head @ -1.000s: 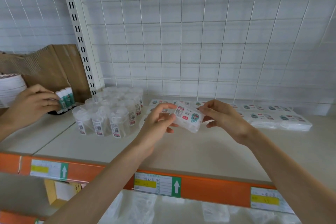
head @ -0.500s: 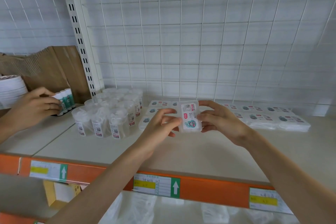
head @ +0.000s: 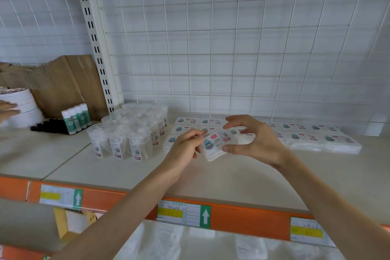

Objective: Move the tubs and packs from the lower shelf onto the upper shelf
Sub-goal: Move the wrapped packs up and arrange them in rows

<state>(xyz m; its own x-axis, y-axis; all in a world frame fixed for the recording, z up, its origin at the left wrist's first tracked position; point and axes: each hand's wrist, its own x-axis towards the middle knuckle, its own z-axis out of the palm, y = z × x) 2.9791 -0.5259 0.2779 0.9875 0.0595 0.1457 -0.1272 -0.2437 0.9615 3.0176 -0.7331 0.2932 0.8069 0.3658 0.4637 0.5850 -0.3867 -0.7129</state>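
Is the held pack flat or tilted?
Tilted: the pack slants between the left hand and right hand, above the upper shelf.

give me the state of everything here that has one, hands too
held pack, tilted, off the shelf, between both hands
left hand, pinches the pack's left end
right hand, fingers curved round the pack's right end
tubs, upright, clustered on the upper shelf
other packs, flat in rows on it
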